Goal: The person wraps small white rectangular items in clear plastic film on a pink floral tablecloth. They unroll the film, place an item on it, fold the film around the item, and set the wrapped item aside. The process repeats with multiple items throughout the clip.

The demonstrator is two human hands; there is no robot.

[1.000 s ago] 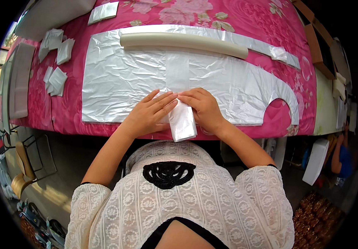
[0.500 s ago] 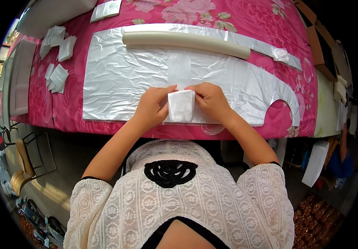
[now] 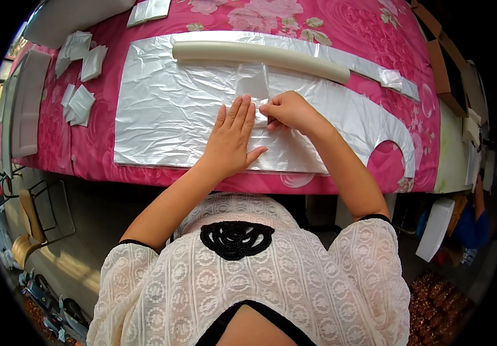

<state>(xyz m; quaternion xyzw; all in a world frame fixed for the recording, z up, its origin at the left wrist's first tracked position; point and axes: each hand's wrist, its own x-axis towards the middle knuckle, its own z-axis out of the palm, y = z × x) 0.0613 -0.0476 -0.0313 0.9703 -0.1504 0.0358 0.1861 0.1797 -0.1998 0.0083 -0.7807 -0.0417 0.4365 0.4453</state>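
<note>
A shiny white plastic sheet (image 3: pixel 168 115) with a curved cut-out at its right end lies wrinkled on the table. On it, a narrow piece of white plastic film (image 3: pixel 252 79) runs from the cream tube (image 3: pixel 260 56) down to my hands. My left hand (image 3: pixel 231 135) is flat with fingers stretched out, its fingertips pressing on the film. To its right, my right hand (image 3: pixel 289 112) has its fingers closed in a pinch at the film's right edge. The film's lower part is mostly hidden under my left hand.
Several folded white plastic packets (image 3: pixel 81 105) lie at the left on the pink flowered tablecloth (image 3: pixel 294 183), and another packet stack (image 3: pixel 149 11) sits at the back. A small clear packet (image 3: pixel 391 78) rests at the right. Brown cardboard boxes (image 3: pixel 450 75) stand along the right edge.
The small folded packet between my hands now lies opened out toward the tube. My left hand has gone from curled to flat, and both hands have moved slightly away from me.
</note>
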